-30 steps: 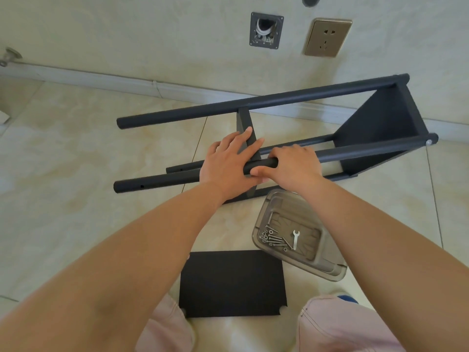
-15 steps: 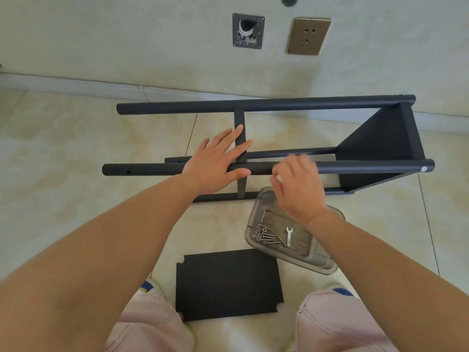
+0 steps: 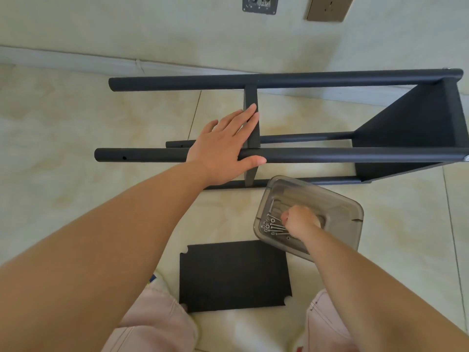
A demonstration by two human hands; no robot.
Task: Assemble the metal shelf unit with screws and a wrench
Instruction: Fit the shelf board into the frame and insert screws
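Note:
The dark metal shelf frame [image 3: 304, 80] lies on its side on the tiled floor, with a fitted shelf panel [image 3: 411, 128] at its right end. My left hand [image 3: 223, 146] rests flat on the near upper tube [image 3: 330, 155], fingers spread across the middle crosspiece [image 3: 251, 97]. My right hand [image 3: 300, 221] reaches into the grey plastic tray [image 3: 337, 201] beside several screws [image 3: 275, 228], fingers curled. What they grip is hidden. The wrench is out of sight under this hand.
A loose black shelf panel [image 3: 234, 275] lies flat on the floor between my knees. The wall with its skirting [image 3: 76, 63] runs just behind the frame, bearing a socket plate [image 3: 328, 7] and an open wall box [image 3: 260, 5].
My right hand left the near tube and dropped down into the tray. The frame rolled level and my left hand stayed flat on it. The view shifted downward.

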